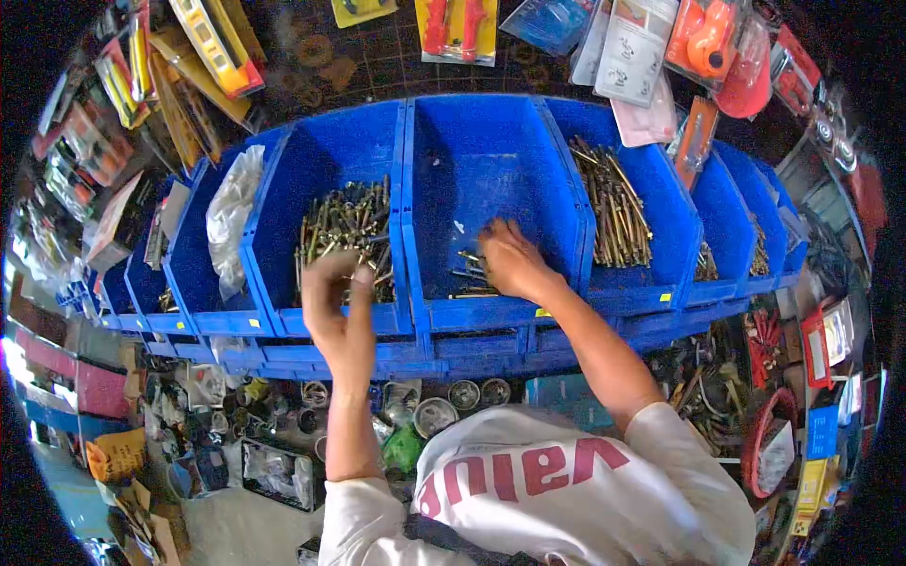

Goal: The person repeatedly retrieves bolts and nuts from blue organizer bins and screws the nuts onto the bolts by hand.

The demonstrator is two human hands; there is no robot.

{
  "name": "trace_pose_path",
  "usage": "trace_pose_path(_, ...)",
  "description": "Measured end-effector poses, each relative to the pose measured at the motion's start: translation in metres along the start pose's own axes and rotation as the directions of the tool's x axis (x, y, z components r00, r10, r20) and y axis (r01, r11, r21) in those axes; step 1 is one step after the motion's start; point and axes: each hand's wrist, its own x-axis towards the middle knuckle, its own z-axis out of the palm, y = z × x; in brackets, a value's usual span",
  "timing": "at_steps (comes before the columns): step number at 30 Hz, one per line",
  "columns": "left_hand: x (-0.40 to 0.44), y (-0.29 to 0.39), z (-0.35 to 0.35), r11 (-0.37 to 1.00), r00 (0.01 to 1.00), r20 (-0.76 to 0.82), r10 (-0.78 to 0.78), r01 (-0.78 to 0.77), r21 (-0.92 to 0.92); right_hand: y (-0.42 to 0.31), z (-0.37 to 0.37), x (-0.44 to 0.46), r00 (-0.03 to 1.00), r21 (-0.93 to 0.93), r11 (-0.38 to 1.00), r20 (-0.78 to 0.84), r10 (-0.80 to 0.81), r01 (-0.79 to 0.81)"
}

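Observation:
My left hand (338, 307) is over the front of a blue bin holding a heap of brass-coloured bolts (351, 215). Its thumb stands apart from the fingers, which are slightly blurred, and nothing shows between them. Inside the middle blue bin (486, 170), my right hand (514, 261) is low near the front, its fingers curled and pressed together. Several long bolts (469, 274) lie on that bin's floor beside the fingers. Whatever the right fingertips hold, if anything, is hidden.
To the right, another blue bin holds long bolts (613, 208). A clear plastic bag (233, 222) fills a bin on the left. Packaged tools, such as a yellow spirit level (219, 47), hang above. Below the row are metal parts (436, 415) and a red basket (769, 443).

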Motion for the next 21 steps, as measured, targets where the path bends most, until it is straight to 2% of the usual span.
trace_pose_path(1, -0.007, 0.005, 0.005, 0.995, 0.995, 0.039, -0.094, 0.095, -0.032, 0.001, 0.000, -0.001, 0.999, 0.041, 0.999, -0.032, -0.015, 0.017)
trace_pose_path(3, -0.016, 0.009, 0.011, 0.994, 0.980, 0.168, -0.111, 0.105, 0.041, 0.002, -0.003, -0.003, 0.998, 0.082, 0.996, -0.061, -0.034, 0.039)
trace_pose_path(5, -0.024, 0.009, 0.021, 0.984, 0.960, 0.221, -0.170, 0.179, -0.021, 0.000, -0.014, -0.006, 0.998, 0.402, 0.914, -0.001, 0.066, -0.061)
trace_pose_path(6, -0.026, 0.010, 0.026, 0.977, 0.951, 0.235, -0.199, 0.211, -0.029, -0.001, -0.019, -0.011, 0.998, 0.401, 0.914, 0.000, 0.064, -0.059)
trace_pose_path(8, -0.029, 0.009, 0.034, 0.976, 0.948, 0.250, -0.198, 0.214, -0.039, -0.004, -0.027, -0.029, 0.967, 0.563, 0.796, -0.231, -0.106, 0.222)
trace_pose_path(12, -0.036, 0.016, 0.048, 0.911, 0.876, 0.344, -0.337, 0.395, -0.114, -0.010, -0.044, -0.058, 0.923, 0.542, 0.753, -0.302, -0.240, 0.373)
trace_pose_path(14, -0.039, 0.016, 0.053, 0.850, 0.814, 0.417, -0.404, 0.503, -0.159, -0.010, -0.051, -0.071, 0.935, 0.599, 0.719, -0.255, -0.246, 0.352)
trace_pose_path(15, -0.041, 0.015, 0.055, 0.849, 0.812, 0.418, -0.407, 0.505, -0.154, -0.007, -0.049, -0.075, 0.920, 0.565, 0.730, -0.302, -0.249, 0.384)
trace_pose_path(16, -0.044, 0.011, 0.057, 0.812, 0.808, 0.422, -0.410, 0.534, -0.233, -0.006, -0.050, -0.080, 0.921, 0.569, 0.728, -0.303, -0.246, 0.382)
trace_pose_path(18, -0.050, 0.008, 0.063, 0.738, 0.806, 0.407, -0.430, 0.574, -0.355, -0.003, -0.056, -0.091, 0.968, 0.811, 0.530, -0.226, -0.105, 0.247)
trace_pose_path(19, -0.053, 0.008, 0.065, 0.722, 0.808, 0.385, -0.447, 0.580, -0.378, 0.001, -0.054, -0.095, 0.950, 0.795, 0.528, -0.301, -0.086, 0.299)
trace_pose_path(21, -0.058, 0.010, 0.069, 0.676, 0.807, 0.359, -0.469, 0.590, -0.441, 0.011, -0.050, -0.104, 0.945, 0.768, 0.565, -0.320, -0.068, 0.301)
